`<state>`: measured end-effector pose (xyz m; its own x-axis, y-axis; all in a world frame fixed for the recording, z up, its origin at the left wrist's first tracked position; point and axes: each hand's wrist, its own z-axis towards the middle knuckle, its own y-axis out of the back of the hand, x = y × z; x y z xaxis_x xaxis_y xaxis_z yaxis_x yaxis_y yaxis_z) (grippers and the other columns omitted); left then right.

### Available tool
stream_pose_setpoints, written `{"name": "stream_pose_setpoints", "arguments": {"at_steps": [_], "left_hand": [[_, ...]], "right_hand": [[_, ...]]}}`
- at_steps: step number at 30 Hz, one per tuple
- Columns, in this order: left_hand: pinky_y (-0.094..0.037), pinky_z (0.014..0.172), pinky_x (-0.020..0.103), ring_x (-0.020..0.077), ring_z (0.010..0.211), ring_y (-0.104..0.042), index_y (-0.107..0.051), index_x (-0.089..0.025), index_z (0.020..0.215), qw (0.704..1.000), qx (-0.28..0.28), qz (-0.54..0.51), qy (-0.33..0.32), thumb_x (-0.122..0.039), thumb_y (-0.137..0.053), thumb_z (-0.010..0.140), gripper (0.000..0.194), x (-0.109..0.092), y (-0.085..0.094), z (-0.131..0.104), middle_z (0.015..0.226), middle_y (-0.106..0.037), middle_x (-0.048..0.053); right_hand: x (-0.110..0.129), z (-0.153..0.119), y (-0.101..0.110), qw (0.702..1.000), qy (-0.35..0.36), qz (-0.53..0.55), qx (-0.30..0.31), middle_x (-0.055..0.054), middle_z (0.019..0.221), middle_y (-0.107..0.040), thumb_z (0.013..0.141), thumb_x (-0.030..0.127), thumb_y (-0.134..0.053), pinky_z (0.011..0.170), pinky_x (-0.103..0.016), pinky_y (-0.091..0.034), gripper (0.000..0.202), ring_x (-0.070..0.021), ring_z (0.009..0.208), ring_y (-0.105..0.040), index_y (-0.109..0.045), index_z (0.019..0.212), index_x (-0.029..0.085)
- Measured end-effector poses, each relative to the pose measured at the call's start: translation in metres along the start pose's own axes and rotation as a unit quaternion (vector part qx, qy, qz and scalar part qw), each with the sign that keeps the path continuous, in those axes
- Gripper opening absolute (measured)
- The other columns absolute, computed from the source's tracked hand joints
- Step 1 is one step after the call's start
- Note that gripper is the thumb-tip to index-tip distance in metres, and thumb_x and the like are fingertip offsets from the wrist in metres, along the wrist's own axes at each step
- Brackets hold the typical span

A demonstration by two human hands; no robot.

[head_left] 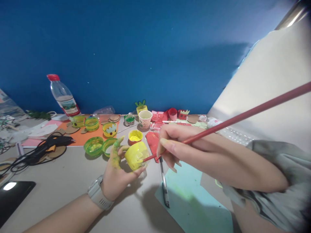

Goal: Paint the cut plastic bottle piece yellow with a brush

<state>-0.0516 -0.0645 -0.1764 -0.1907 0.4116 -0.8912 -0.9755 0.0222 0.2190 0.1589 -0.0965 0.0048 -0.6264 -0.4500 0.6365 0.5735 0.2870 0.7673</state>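
Note:
My left hand [118, 171], smeared with green and yellow paint, grips a small cup coated in yellow paint [136, 153] between thumb and fingers. The cup is tilted, and a patch near its right edge looks clear. In my right hand [170, 145] is a long red paintbrush [228, 123], pinched near its lower end. Its tip touches the cup's painted side. Just behind the cup stands a small pot of yellow paint [135, 136]. Green-painted clear rings [93, 147] sit left of my left hand's fingers.
A pen [164, 184] lies on light-blue paper [194, 200] at front right. Behind stand a paper cup [145, 119] and a pot of green paint [129, 119]. A plastic bottle [65, 98] is at back left, black cables [41, 150] below it. A blue partition [145, 51] rises behind.

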Motion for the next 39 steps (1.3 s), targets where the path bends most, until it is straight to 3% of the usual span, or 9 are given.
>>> {"name": "stream_pose_setpoints", "arguments": {"at_steps": [4, 17, 22, 27, 33, 39], "left_hand": [[-0.056, 0.088, 0.035, 0.0188, 0.100, -0.066, -0.032, -0.034, 0.134, 1.000, 0.001, -0.021, 0.002, -0.025, -0.083, 0.068, 0.084, -0.003, -0.002, 0.001, 0.108, -0.058, -0.001], [-0.058, 0.089, 0.036, 0.0182, 0.102, -0.067, -0.031, -0.038, 0.129, 0.999, -0.008, -0.029, -0.019, -0.026, -0.083, 0.069, 0.080, -0.004, -0.004, 0.000, 0.112, -0.057, -0.002], [-0.059, 0.086, 0.036, 0.0188, 0.099, -0.069, -0.029, -0.038, 0.131, 0.999, 0.013, -0.037, 0.000, -0.027, -0.083, 0.069, 0.083, -0.006, -0.003, 0.000, 0.110, -0.057, -0.002], [-0.058, 0.088, 0.036, 0.0181, 0.100, -0.068, -0.028, -0.038, 0.136, 0.999, 0.010, -0.024, 0.022, -0.025, -0.083, 0.069, 0.087, -0.006, -0.003, 0.000, 0.111, -0.056, -0.002], [-0.058, 0.088, 0.039, 0.0191, 0.101, -0.067, -0.030, -0.038, 0.134, 0.999, 0.011, -0.034, 0.018, -0.025, -0.083, 0.069, 0.086, -0.006, -0.002, 0.000, 0.111, -0.056, -0.002], [-0.057, 0.088, 0.037, 0.0184, 0.100, -0.067, -0.029, -0.038, 0.135, 0.999, 0.010, -0.041, 0.029, -0.023, -0.083, 0.069, 0.086, -0.008, -0.003, 0.001, 0.110, -0.056, -0.002]], "right_hand": [[-0.002, 0.003, -0.002, 1.000, 0.002, -0.013, -0.003, 0.006, 0.068, -0.047, 0.102, 0.020, -0.041, 0.060, -0.028, -0.038, 0.027, -0.0121, 0.062, -0.047, -0.049, 0.076, 0.022], [-0.001, -0.002, 0.007, 0.996, -0.042, -0.077, 0.000, 0.004, 0.072, -0.048, 0.100, 0.030, -0.036, 0.062, -0.030, -0.038, 0.028, -0.0133, 0.066, -0.048, -0.043, 0.075, 0.021], [0.000, -0.006, 0.008, 0.997, -0.023, -0.067, -0.037, 0.005, 0.068, -0.046, 0.101, 0.025, -0.038, 0.060, -0.027, -0.037, 0.029, -0.0117, 0.064, -0.046, -0.044, 0.073, 0.021], [0.003, -0.004, 0.002, 0.997, -0.014, -0.072, -0.009, 0.006, 0.069, -0.045, 0.101, 0.026, -0.038, 0.059, -0.029, -0.038, 0.026, -0.0117, 0.063, -0.046, -0.045, 0.076, 0.022], [0.002, -0.003, 0.000, 0.993, -0.027, -0.105, -0.034, 0.006, 0.067, -0.044, 0.100, 0.027, -0.038, 0.056, -0.030, -0.037, 0.024, -0.0124, 0.060, -0.046, -0.043, 0.076, 0.023], [0.003, -0.006, 0.001, 0.995, -0.008, -0.102, -0.008, 0.006, 0.068, -0.049, 0.099, 0.025, -0.041, 0.059, -0.030, -0.040, 0.021, -0.0114, 0.062, -0.051, -0.047, 0.079, 0.023]]}}
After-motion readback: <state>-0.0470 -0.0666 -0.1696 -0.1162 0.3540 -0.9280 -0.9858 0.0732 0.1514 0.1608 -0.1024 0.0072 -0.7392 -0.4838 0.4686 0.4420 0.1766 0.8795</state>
